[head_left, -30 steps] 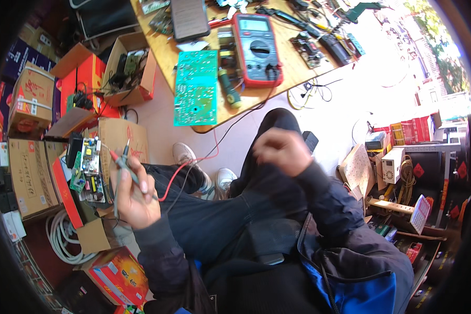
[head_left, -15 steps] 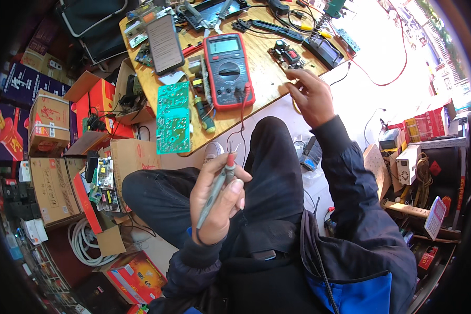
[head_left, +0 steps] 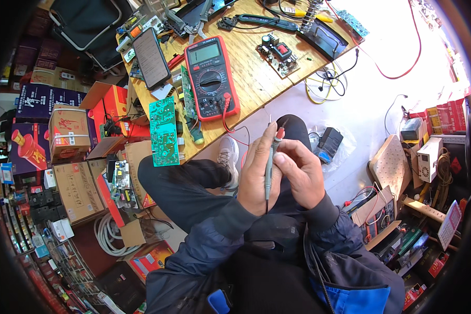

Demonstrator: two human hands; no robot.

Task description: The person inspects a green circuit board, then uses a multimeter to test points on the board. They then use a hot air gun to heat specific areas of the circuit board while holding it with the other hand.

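Over my lap my two hands meet. My left hand [head_left: 255, 180] is closed around a grey test probe [head_left: 268, 175], which points up and away with its metal tip bare. Against it, my right hand [head_left: 302, 172] pinches a red-collared test probe [head_left: 280, 134], its dark tip also pointing away; the fingers hide most of its body. Beyond the hands, on the wooden table [head_left: 251, 97], lies a red and dark grey multimeter [head_left: 211, 98] with a red lead plugged in. A green circuit board [head_left: 163, 133] overhangs the near table edge, and a small component board [head_left: 278, 55] lies farther right.
A phone [head_left: 150, 58], pliers [head_left: 200, 23] and a black open case [head_left: 324, 39] lie on the table. Cardboard boxes [head_left: 76, 188] stack up on the left. At right are a perforated board [head_left: 390, 165] and a white box [head_left: 429, 159]. A black item in plastic [head_left: 329, 144] lies on the floor.
My right hand has come from the table's right edge to my left hand and taken hold of the red-collared probe. My left hand has moved right and farther away; the view has shifted.
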